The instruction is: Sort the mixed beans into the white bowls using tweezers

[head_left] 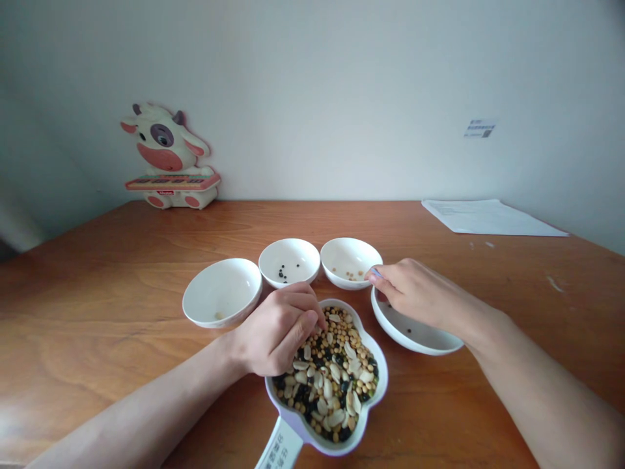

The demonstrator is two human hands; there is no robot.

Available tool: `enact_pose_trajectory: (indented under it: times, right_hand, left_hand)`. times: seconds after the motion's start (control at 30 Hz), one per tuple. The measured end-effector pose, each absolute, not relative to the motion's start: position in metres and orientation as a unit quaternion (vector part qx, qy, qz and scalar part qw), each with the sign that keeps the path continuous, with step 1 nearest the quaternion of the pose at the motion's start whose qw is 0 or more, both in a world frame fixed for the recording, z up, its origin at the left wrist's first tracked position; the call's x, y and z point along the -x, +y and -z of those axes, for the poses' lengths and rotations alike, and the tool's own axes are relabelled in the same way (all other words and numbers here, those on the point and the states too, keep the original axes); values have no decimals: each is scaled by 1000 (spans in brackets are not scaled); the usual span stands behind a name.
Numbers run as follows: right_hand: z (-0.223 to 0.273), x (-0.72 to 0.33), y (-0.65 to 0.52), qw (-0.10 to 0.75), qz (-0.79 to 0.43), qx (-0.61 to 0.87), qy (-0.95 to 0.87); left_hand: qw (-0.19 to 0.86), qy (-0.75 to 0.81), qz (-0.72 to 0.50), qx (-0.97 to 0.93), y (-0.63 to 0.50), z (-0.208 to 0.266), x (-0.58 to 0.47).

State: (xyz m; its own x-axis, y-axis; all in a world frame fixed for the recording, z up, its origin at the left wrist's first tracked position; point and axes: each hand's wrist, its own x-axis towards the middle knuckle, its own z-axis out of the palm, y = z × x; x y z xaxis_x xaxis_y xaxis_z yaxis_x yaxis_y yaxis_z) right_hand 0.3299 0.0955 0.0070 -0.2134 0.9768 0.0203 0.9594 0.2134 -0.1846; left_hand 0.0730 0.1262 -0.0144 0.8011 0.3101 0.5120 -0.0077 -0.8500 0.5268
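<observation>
My left hand [283, 327] is closed, its fingertips down among the mixed peanuts and beans [332, 374] at the far left part of a flower-shaped, handled bowl [383, 378]. Whatever its fingers pinch is hidden. My right hand [415, 292] is also closed, thumb against fingers, over the right white bowl [430, 342] and beside the rim of the back right white bowl [351, 247]. I cannot make out anything between its fingers. A few dark beans show in the right bowl, partly covered by this hand. Several yellow beans lie in the back right bowl.
Another white bowl [289, 251] holds several black beans. The left white bowl [219, 280] has a pale piece at its bottom. A cow toy with a keyboard [170, 163] stands at the back left; papers [493, 217] lie at the back right against the wall.
</observation>
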Motion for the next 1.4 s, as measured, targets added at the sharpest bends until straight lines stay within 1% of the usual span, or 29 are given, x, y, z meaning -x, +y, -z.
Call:
enact_pose_trajectory:
  times: [0.2,0.73,0.8,0.87,0.93,1.0,1.03,1.07,1.13,1.23,1.4]
  right_hand:
    - [-6,-328,98,67,-58,618,-781]
    - [-9,-323,95,53,-34,606,-793]
    - [-11,-319,92,80,-8,611,-788]
    - [-15,-312,85,156,22,586,-795]
    - [-19,-299,73,284,45,480,-829]
    - [-21,-283,60,339,49,355,-870]
    - [-20,-274,54,352,45,294,-888]
    - [-19,-267,49,347,46,261,-900]
    - [-14,-255,45,350,45,225,-908]
    - [-5,-247,46,345,29,231,-909]
    - [-1,-248,50,342,13,224,-913]
  left_hand:
    - [258,129,-330,-899,126,16,-72]
    - [266,157,-341,-888,130,15,-72]
    - [266,144,-332,-894,128,11,-72]
    - [267,108,-309,-907,123,5,-74]
    - [276,40,-273,-921,117,0,-76]
    - [276,-30,-269,-922,112,-1,-79]
    - [272,-52,-280,-919,110,0,-79]
    - [270,-69,-286,-917,108,2,-80]
    - [273,-81,-288,-914,107,7,-79]
    - [291,-81,-266,-916,106,14,-78]
    - [281,-73,-225,-930,106,15,-80]
